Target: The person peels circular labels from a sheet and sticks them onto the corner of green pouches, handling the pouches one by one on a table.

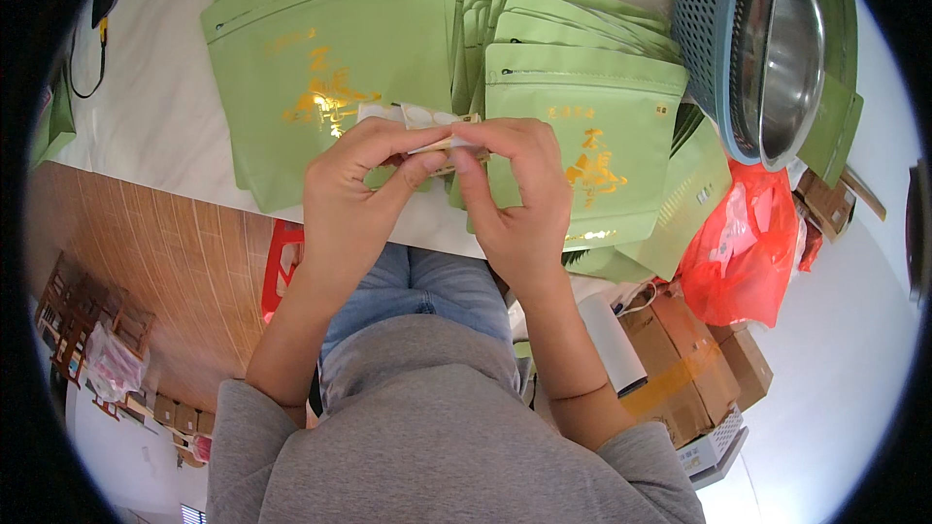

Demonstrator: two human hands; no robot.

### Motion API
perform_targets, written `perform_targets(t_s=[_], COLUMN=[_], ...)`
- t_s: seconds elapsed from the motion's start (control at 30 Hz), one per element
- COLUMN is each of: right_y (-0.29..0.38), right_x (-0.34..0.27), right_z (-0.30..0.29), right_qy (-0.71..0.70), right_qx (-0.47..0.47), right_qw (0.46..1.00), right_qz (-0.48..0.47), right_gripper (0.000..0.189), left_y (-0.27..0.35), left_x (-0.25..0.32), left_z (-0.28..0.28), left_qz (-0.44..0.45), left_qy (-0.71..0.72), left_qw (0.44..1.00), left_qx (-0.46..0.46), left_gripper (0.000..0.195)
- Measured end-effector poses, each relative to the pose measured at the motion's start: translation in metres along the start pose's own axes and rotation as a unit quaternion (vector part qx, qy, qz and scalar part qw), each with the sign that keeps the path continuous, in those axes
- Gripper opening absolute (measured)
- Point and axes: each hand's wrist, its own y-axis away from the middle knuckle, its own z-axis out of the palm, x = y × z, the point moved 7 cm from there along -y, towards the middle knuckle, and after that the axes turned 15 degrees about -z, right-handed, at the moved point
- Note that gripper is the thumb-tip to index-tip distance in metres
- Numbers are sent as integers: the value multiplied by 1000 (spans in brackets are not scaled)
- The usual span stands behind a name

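Observation:
Both hands meet over the table's front part, pinching a small strip of stickers (426, 116) with pale round labels on a white backing. My left hand (357, 175) grips it between thumb and index finger. The thumb and index finger of my right hand (517, 182) close on its other side, their tips almost touching the left ones. Much of the strip is hidden by the fingers. Beneath the left hand lies a pile of large green zip pouches (342, 36) with gold printing. Smaller green zip pouches (582, 102), also gold-printed, lie overlapped under and beyond the right hand.
A blue plastic basket (703, 22) with a steel bowl (794, 65) stands at the right end of the white table (160, 73). Below it hang red plastic bags (750, 247). Cardboard boxes (677, 356) are stacked at lower right. A red stool (277, 262) is by my legs.

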Motion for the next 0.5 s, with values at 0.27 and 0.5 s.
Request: perform_targets(t_s=[0.27,0.5], right_y=[-9,-6], right_x=[-13,-22], right_z=[-2,2], right_qy=[135,182], right_qx=[-23,-56], right_qw=[985,971], right_qz=[-105,-143], right_gripper=[26,23], left_y=[1,5], left_x=[4,10], left_z=[-2,0], left_qz=[3,41], left_qy=[-63,-112], left_qw=[998,992], left_qx=[2,26], left_gripper=[13,14])
